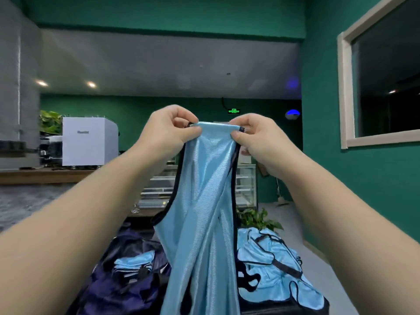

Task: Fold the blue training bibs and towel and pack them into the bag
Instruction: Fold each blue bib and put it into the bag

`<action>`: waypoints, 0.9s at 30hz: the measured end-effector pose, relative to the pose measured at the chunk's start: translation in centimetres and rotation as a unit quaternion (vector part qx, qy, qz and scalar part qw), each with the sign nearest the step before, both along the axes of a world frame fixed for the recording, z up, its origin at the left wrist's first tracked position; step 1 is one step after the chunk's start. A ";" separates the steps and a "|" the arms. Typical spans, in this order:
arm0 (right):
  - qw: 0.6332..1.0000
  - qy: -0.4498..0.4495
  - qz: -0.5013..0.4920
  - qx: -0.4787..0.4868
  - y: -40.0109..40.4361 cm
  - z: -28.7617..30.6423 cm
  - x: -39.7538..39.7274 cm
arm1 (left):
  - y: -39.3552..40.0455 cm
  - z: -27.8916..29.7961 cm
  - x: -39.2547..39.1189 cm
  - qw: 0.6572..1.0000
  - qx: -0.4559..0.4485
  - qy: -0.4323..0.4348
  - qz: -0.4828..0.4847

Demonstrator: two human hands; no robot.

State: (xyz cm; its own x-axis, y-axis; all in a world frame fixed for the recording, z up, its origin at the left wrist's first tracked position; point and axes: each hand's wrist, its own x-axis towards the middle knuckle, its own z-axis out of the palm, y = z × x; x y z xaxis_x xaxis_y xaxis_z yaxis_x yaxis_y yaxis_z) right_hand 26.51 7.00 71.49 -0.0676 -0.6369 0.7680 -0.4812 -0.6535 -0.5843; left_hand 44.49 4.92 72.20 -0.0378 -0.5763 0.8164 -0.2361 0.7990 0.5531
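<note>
1. I am holding one blue bib (204, 201) up in front of me, well above the desk, pinching its top strap at both ends.
2. My left hand (168, 130) is gripping the strap's left end between thumb and curled fingers; the cloth is covering the fingertips, so I cannot see just how they are lying.
3. My right hand (254, 135) is pinching the right end the same way, with its thumb pressing on the front of the cloth.
4. The bib is hanging down twisted, its dark trim running down both sides, and its lower end is being cut off by the bottom edge of the view.
5. Below left, the dark bag (118, 280) is lying open with a folded bib (134, 264) showing inside; the hanging bib is hiding the bag's right part.
6. Below right, a pile of loose bibs (272, 264) is lying crumpled; I cannot count them, and the desk (284, 309) under them is showing only as a dark edge.
7. I cannot make out the towel anywhere.
8. A plant (256, 218) is peeking out behind the pile, partly hidden by the bib.
</note>
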 end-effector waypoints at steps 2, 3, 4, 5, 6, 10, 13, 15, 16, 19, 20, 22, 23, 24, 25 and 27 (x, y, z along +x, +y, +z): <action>0.998 0.056 -0.036 -0.001 0.5 0.6 -0.2 | 0.1 0.7 0.7 0.992 -0.040 -0.101 0.067; 0.996 0.075 -0.046 -0.001 0.6 0.7 -0.2 | 0.3 0.9 1.0 0.982 -0.059 -0.152 0.099; 0.994 0.094 -0.054 -0.003 0.7 0.8 -0.2 | 0.4 1.0 1.1 0.970 -0.073 -0.197 0.124; 0.990 0.119 -0.069 -0.005 0.8 0.8 -0.2 | 0.5 1.1 1.2 0.957 -0.080 -0.238 0.143; 0.985 0.148 -0.090 -0.005 0.8 0.8 -0.1 | 0.6 1.1 1.2 0.943 -0.085 -0.276 0.167; 0.962 0.215 -0.169 0.002 0.4 0.4 0.6 | 0.2 1.0 0.6 0.907 -0.084 -0.353 0.215; 0.945 0.253 -0.208 0.019 0.0 0.2 1.5 | 0.3 0.4 0.2 0.930 -0.043 -0.328 0.160; 0.928 0.286 -0.237 0.029 -0.1 0.3 2.2 | 0.4 -0.2 0.0 0.954 -0.005 -0.288 0.078; 0.924 0.292 -0.244 0.030 0.1 0.3 2.5 | 0.4 -0.4 0.0 0.962 0.005 -0.269 0.042; 0.934 0.277 -0.224 0.035 0.4 0.4 3.0 | 0.5 -0.9 0.1 0.970 -0.006 -0.241 0.006; 0.941 0.266 -0.207 0.035 0.5 0.4 3.1 | 0.5 -0.9 0.2 0.972 -0.012 -0.233 0.005; 0.959 0.232 -0.160 0.043 0.5 0.4 3.3 | 0.4 -0.9 0.5 0.975 -0.019 -0.221 0.006; 0.967 0.212 -0.131 0.051 0.4 0.4 3.4 | 0.3 -0.8 0.7 0.976 -0.022 -0.217 0.008; 0.974 0.195 -0.103 0.059 0.5 0.5 3.5 | 0.2 -0.7 0.9 0.976 -0.027 -0.214 0.014; 0.977 0.185 -0.078 0.066 0.5 0.6 3.6 | 0.1 -0.7 1.1 0.977 -0.031 -0.209 0.020; 0.980 0.181 -0.036 0.080 0.8 0.6 3.6 | -0.2 -0.6 1.6 0.979 -0.041 -0.195 0.038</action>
